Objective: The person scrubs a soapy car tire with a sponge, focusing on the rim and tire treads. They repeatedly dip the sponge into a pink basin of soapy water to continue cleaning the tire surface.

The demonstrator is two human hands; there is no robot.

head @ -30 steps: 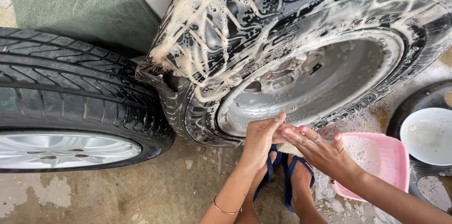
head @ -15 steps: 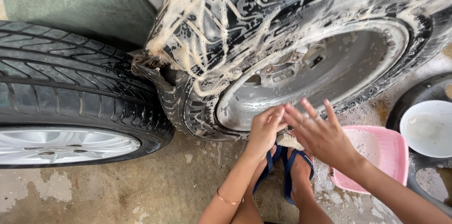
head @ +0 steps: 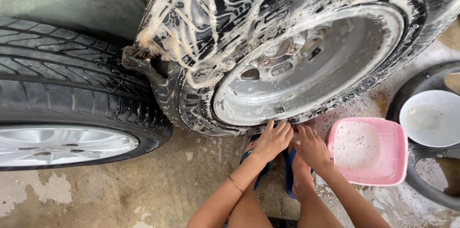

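While both hands press at the lower edge of the soapy wheel (head: 306,60), left hand (head: 273,141) lies flat, fingers together, gripping nothing; right hand (head: 311,145) likewise, touching it. Pink tub (head: 369,175) of suds sits just beside the right hand.

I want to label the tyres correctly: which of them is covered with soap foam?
The upright tyre with the grey rim, which both hands touch at its bottom edge. The tyre on the left is dry and lies flat.
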